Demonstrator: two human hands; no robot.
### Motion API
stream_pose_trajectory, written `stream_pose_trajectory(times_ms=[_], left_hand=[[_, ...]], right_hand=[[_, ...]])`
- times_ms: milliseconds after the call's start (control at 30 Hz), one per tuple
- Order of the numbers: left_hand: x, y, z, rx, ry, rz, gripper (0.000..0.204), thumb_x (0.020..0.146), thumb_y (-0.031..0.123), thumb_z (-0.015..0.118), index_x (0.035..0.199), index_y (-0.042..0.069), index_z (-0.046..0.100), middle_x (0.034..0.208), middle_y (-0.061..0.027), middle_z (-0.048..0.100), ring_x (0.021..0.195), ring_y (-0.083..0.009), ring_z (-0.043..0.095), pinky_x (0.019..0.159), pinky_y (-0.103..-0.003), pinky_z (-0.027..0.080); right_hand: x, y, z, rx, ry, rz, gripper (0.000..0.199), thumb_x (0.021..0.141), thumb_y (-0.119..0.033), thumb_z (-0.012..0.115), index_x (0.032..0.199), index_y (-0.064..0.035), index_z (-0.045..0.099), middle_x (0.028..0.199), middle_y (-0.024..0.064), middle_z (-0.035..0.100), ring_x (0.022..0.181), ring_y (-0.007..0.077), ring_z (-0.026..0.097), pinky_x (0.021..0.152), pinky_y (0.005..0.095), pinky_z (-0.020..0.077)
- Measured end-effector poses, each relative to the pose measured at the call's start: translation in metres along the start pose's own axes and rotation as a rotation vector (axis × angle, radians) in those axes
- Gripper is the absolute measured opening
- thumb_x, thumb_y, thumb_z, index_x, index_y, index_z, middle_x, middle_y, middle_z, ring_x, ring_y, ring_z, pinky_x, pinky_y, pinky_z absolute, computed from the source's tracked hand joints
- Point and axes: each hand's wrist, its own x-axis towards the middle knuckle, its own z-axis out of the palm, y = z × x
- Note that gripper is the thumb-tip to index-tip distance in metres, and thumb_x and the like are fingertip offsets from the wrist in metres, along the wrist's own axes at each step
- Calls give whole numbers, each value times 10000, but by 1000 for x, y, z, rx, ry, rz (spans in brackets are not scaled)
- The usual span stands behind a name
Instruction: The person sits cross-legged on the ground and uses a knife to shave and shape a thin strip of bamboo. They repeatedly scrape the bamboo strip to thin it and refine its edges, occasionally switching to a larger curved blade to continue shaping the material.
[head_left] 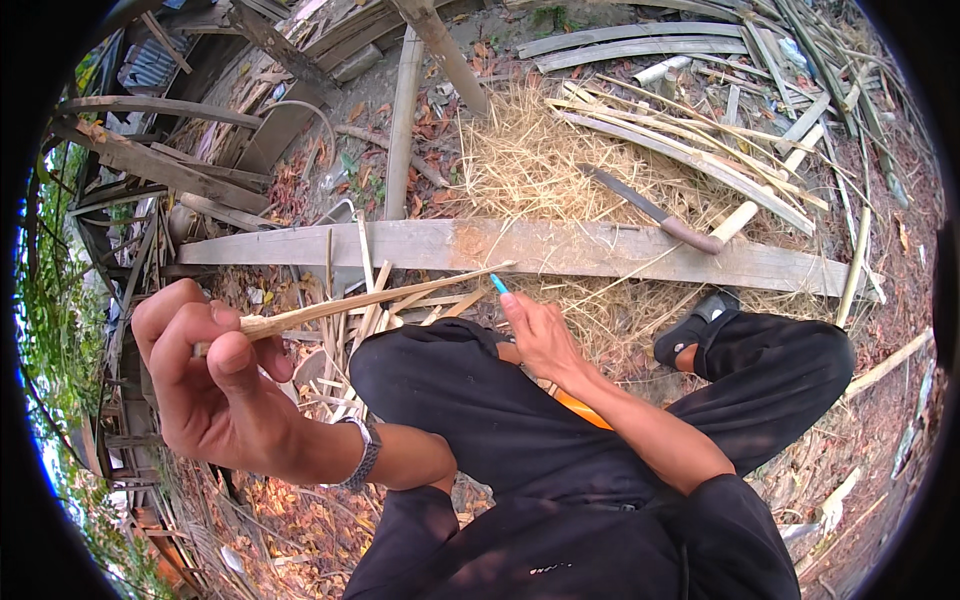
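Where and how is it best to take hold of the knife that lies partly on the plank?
The knife is probably best gripped by its brown handle, from the near right. The handle's rounded end lies on the plank, facing that side, while the dark blade points far left over the straw, so this approach should avoid the edge.

Stick point(380, 297) | tan, slanting (thinner far end) | turquoise rod point(498, 284) | partly hidden

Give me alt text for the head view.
A person's left hand holds up a thin tan wooden strip; the right hand grips a short turquoise object. A brown-handled metal knife rests on a long grey wooden plank.
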Motion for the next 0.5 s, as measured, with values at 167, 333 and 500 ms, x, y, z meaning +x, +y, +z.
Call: stream_pose_trajectory(times_ms=[167,333,500], left_hand=[[0,-1,-3,-1,-41,54,329,860,257,707,842,-48,583,847,-129,502,512,-76,407,331,-160,259],[-1,7,0,51,-19,10,316,866,245,703,846,-49,589,864,-131,514,499,-72,401,347,-165,264],[1,0,-6,21,-39,-28,262,896,194,669,875,-59,604,967,-130,555,524,-57,410,377,-174,285]], right_hand=[[-6,-7,16,-108,23,-64,565,1014,-405,337,810,45,612,670,314,579,681,504,574,635,542,459],[11,17,4,-219,13,11,584,1009,-412,343,801,51,632,657,300,595,663,500,593,637,548,478],[2,-9,8,-142,-16,-33,586,1006,-426,345,836,57,630,657,311,590,654,509,589,646,553,478]])
